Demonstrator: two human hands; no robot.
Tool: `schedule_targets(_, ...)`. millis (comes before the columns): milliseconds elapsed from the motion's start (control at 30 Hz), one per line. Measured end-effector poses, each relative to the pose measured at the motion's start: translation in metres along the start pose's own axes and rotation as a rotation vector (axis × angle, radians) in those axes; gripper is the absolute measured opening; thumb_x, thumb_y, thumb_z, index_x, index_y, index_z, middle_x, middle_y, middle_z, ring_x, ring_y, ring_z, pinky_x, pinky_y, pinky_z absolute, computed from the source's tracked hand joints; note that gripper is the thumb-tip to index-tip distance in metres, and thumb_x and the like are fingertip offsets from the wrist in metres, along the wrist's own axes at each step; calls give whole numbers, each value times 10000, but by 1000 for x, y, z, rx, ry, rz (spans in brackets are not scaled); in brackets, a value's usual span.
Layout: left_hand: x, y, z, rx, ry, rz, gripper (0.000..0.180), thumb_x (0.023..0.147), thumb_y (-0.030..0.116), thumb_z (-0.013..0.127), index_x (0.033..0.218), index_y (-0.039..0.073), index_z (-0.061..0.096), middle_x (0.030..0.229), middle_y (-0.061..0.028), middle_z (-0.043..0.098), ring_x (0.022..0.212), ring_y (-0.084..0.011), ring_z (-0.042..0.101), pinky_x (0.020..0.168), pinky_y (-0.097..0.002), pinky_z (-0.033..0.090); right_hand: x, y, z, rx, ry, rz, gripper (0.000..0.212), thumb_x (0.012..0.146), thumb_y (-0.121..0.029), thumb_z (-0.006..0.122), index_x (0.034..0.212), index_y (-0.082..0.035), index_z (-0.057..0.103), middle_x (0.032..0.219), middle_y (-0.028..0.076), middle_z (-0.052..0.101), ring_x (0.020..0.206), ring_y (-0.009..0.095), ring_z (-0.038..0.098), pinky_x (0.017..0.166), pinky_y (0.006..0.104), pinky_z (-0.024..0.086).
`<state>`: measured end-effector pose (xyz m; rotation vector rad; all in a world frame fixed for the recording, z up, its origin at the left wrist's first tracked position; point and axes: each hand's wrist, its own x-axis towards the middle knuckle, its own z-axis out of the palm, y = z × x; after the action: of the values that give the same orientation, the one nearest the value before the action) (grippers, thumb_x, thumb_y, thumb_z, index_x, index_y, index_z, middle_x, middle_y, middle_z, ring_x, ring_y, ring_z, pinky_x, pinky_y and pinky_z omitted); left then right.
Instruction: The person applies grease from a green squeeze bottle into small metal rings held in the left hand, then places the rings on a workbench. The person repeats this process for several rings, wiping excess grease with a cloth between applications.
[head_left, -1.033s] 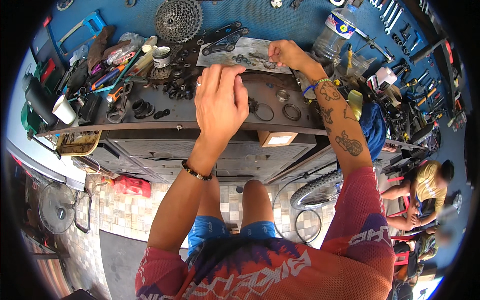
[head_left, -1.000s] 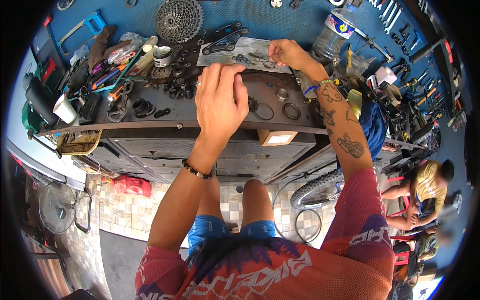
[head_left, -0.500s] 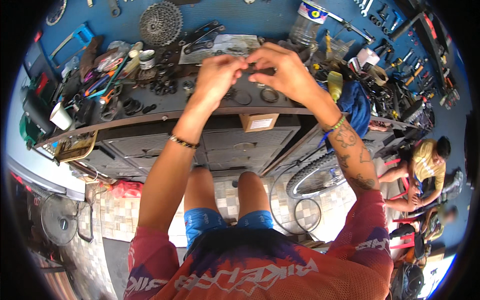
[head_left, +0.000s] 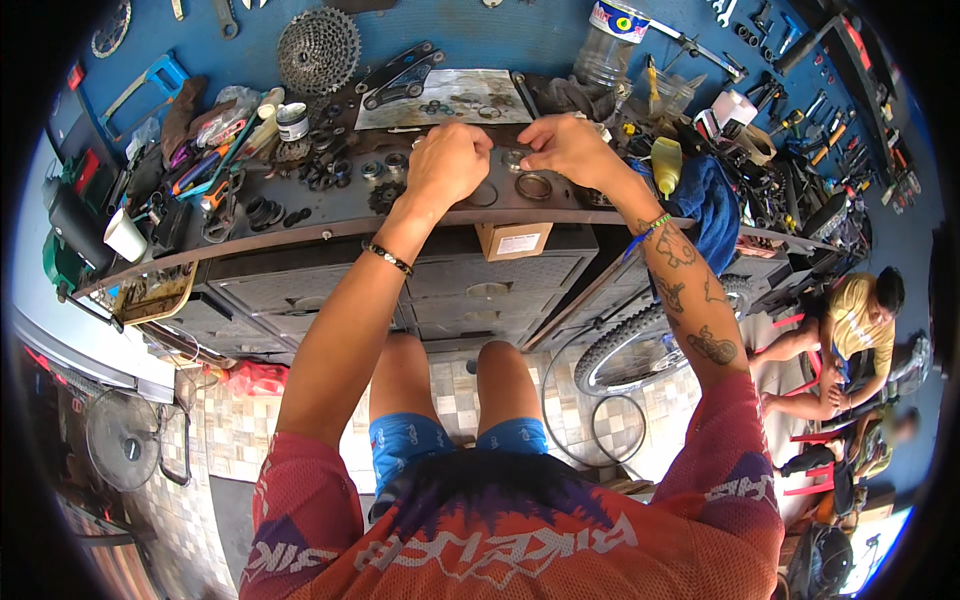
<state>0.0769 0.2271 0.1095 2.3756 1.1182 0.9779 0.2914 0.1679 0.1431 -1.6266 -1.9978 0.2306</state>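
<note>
My left hand point(head_left: 448, 163) is held above the bench with its fingers curled together. What it grips, if anything, is hidden. My right hand point(head_left: 568, 152) is just to its right, thumb and forefinger curved with a gap between them. Beside the right thumb tip is a small metal ring part point(head_left: 513, 159), and below it lies a larger ring point(head_left: 533, 186). A thin ring point(head_left: 484, 194) rests next to my left wrist. Behind the hands, a stained sheet point(head_left: 470, 98) carries several small rings and a black linkage arm point(head_left: 403, 76).
The bench edge point(head_left: 330, 234) runs above dark drawers and a small cardboard box point(head_left: 514, 241). Bearings and a cassette point(head_left: 318, 52) are at left; a yellow-green bottle point(head_left: 666, 166) and blue cloth point(head_left: 712, 215) at right. A bicycle wheel point(head_left: 640, 350) stands below; people sit further right.
Both hands have come down toward the bench's near side and slightly apart. The rings on the sheet and several bearings by my left hand now show.
</note>
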Motion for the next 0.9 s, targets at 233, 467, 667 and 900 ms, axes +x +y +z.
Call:
schedule_targets(233, -1, -6, 11, 126, -3, 116, 260, 892, 113, 620, 1041, 158, 828, 1152, -195, 678, 1099, -397, 665, 974, -466, 531, 15, 15, 7, 41, -100, 53, 503, 718, -252, 924, 1082, 55, 762, 977, 189, 771, 900, 274, 741, 819, 362, 578)
schedule_targets(467, 0, -6, 11, 126, -14, 136, 281, 873, 99, 645, 1053, 203, 834, 1141, -187, 688, 1066, -396, 678, 955, -475, 541, 19, 15, 7, 42, -159, 114, 525, 723, -262, 924, 1110, 54, 762, 968, 181, 773, 870, 259, 743, 786, 351, 575)
schedule_targets(667, 0, -7, 12, 134, 23, 164, 303, 851, 56, 645, 1055, 182, 831, 1124, -159, 694, 1047, -376, 681, 939, -472, 534, 16, 19, 5, 81, -123, 57, 468, 767, -217, 883, 1123, 58, 753, 988, 183, 776, 887, 269, 748, 796, 355, 577)
schedule_targets(900, -7, -9, 9, 178, 76, 401, 356, 819, -14, 625, 1049, 166, 828, 1060, -70, 666, 981, -277, 662, 924, -433, 463, -24, 9, 1, -124, 101, -258, 294, 896, 50, 640, 1177, 22, 721, 997, 172, 740, 918, 323, 726, 833, 382, 568)
